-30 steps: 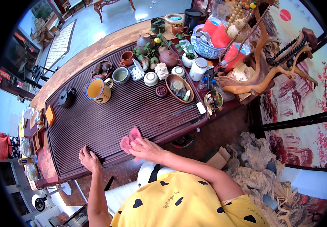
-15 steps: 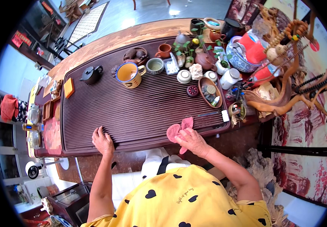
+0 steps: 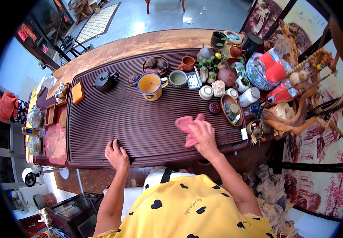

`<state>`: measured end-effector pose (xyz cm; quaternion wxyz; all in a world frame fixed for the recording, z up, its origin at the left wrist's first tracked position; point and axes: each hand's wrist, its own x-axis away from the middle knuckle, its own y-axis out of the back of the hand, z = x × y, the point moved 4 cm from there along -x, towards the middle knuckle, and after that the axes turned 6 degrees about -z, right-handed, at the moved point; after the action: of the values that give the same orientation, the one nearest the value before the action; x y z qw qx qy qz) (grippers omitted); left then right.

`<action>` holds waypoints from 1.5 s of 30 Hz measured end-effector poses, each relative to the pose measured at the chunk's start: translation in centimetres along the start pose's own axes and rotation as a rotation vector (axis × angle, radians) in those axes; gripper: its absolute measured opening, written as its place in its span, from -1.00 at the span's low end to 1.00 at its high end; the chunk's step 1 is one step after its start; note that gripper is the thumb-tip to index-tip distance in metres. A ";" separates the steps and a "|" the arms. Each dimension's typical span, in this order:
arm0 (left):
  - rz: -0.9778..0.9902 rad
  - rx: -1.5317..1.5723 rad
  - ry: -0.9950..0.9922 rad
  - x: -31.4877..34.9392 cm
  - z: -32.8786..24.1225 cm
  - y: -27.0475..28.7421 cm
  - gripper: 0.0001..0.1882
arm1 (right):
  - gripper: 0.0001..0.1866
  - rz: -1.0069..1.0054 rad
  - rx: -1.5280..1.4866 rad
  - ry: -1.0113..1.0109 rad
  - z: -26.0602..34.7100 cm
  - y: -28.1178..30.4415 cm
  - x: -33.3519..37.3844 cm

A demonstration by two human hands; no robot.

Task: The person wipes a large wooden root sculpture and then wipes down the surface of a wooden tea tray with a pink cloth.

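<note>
the right hand (image 3: pixel 204 138) is closed around a pink cloth (image 3: pixel 184 123), the left hand (image 3: pixel 117 157) rests half spread on the ribbed tray (image 3: pixel 147 125), and beyond both stands a yellow mug (image 3: pixel 149 89).

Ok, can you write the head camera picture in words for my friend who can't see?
A person's right hand holds a pink cloth on a ribbed dark brown tray, and the left hand rests at its near edge. A yellow mug and a black teapot stand farther back.

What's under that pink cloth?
The dark ribbed tray shows around the pink cloth in the right hand; the patch directly beneath is covered, so I can't tell whether anything lies there.
</note>
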<state>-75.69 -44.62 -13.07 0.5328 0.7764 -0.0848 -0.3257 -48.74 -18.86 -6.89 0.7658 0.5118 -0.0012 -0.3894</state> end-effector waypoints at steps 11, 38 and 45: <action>0.053 0.063 0.019 -0.5 -0.2 -0.4 -0.51 | -0.38 0.132 -0.013 0.161 6.7 -12.1 -2.7; 0.209 0.701 -0.601 -5.0 -20.7 -4.8 -0.31 | -0.55 -0.166 -0.099 -0.354 0.8 -3.8 5.0; 0.071 0.627 -0.645 -6.9 -14.4 -5.1 -0.72 | -0.67 -0.241 0.087 -0.320 0.4 -5.1 5.8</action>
<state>-73.56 -28.12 -11.51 0.2289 0.7558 -0.3677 -0.4911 -47.92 -23.48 -13.01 0.6809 0.4722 -0.0782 -0.5543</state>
